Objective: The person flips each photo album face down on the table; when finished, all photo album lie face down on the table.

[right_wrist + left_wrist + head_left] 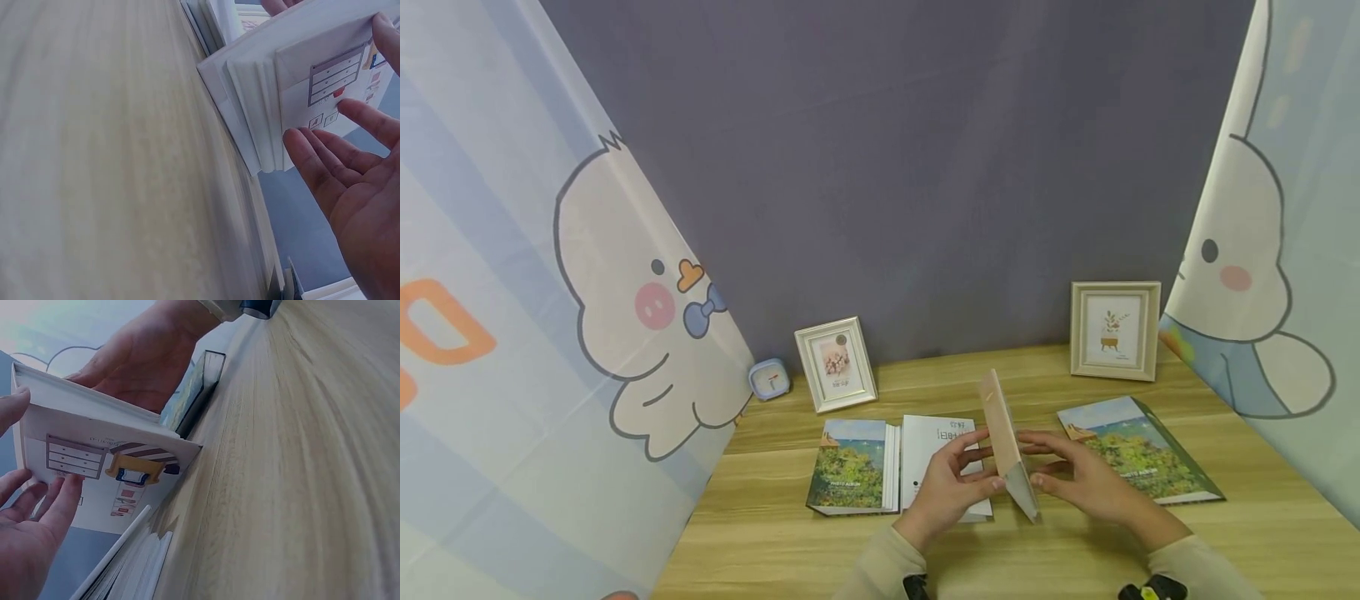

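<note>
1. We see a photo album (1006, 446) standing on edge on the wooden table (775, 533), tilted, between the two hands, in front of the white booklet (936, 454).
2. Our left hand (951, 483) lies against the album's left face with fingers straight and slightly spread; in the left wrist view its fingertips (65, 490) rest on a printed page, the thumb at the top edge.
3. Our right hand (1086, 479) is flat against the right face, fingers (325, 169) extended and a little apart, touching the page block in the right wrist view.
4. The album's open side is hidden from the head camera, so we cannot tell how far it gapes; the page prints are too small to read.
5. A second album (853, 475) lies to the left, and a third album (1138, 458) to the right, partly covered by the right hand.
6. Two picture frames (837, 364) (1115, 330) and a small blue clock (769, 379) stand at the back; both wrist views are blurred along the table.
</note>
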`<state>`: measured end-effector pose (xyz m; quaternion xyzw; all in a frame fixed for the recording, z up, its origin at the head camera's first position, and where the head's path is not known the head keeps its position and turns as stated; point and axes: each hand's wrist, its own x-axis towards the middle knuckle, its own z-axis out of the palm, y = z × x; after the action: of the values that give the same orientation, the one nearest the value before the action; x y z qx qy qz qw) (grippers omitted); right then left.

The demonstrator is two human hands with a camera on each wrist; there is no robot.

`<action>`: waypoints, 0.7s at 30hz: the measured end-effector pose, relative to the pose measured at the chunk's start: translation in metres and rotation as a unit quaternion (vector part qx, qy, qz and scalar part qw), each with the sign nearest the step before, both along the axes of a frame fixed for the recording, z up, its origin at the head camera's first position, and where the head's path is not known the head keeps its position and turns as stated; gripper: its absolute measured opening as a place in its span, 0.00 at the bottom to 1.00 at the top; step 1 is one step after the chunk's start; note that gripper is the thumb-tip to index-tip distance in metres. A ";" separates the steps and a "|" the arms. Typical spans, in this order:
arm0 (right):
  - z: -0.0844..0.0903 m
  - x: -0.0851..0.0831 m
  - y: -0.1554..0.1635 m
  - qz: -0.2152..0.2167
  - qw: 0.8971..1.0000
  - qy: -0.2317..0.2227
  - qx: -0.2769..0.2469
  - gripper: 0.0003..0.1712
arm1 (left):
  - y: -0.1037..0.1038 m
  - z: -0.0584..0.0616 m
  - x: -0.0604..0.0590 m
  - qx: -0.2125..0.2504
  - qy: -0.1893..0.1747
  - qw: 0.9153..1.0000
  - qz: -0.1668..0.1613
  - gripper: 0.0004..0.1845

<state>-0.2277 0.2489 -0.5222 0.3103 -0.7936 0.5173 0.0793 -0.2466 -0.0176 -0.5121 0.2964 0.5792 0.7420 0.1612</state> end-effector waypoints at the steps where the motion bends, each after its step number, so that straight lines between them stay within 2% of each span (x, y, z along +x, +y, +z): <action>1: 0.000 0.000 0.000 0.000 1.000 -0.002 -0.001 0.33 | 0.000 0.001 0.000 0.000 0.004 1.000 0.000 0.35; 11: 0.003 0.004 0.004 -0.013 1.000 -0.008 0.002 0.36 | 0.002 0.001 -0.002 -0.011 0.038 0.999 0.006 0.34; 21: 0.012 0.004 0.009 0.005 0.999 0.021 -0.025 0.39 | 0.008 0.003 -0.002 -0.017 0.063 0.998 -0.016 0.32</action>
<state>-0.2233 0.2583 -0.5097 0.3229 -0.7770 0.5309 0.1012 -0.2484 -0.0093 -0.5093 0.3490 0.5959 0.7093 0.1412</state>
